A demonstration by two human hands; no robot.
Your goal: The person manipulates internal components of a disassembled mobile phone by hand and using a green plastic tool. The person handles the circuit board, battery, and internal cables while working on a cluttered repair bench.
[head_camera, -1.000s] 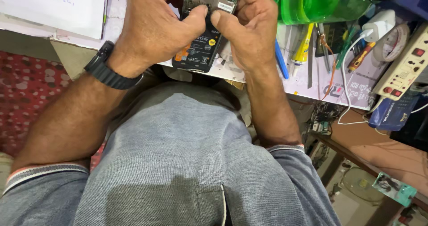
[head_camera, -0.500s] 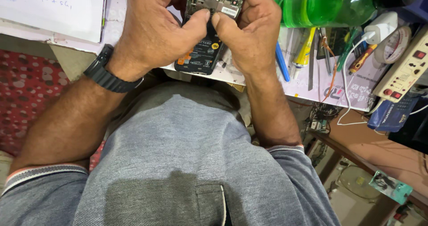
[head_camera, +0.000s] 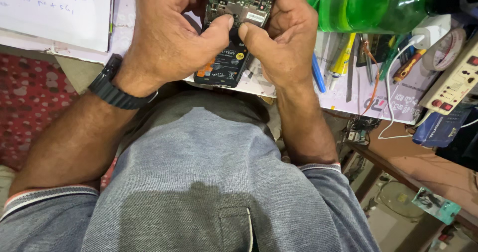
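Both hands are up at the near edge of the cluttered white work table (head_camera: 348, 90), wrapped around an opened black smartphone with its back cover off, green circuit board and black battery exposed (head_camera: 230, 30). The left hand (head_camera: 167, 38), a black wristwatch (head_camera: 115, 89) on its wrist, grips the phone's left side, fingers curled tight behind it, thumb laid across the front. The right hand (head_camera: 284, 38) clamps the other side the same way, and the two thumb tips meet just below the circuit board, pressing on the phone's middle. The phone sits tilted, its lower end over the table edge above the person's grey shirt (head_camera: 209, 182). Just right of the hands lie a blue pen (head_camera: 318, 75) and a yellow tool (head_camera: 342, 58); a green plastic bottle (head_camera: 373, 3) lies beyond, a white power strip (head_camera: 455, 83) well off to the right.
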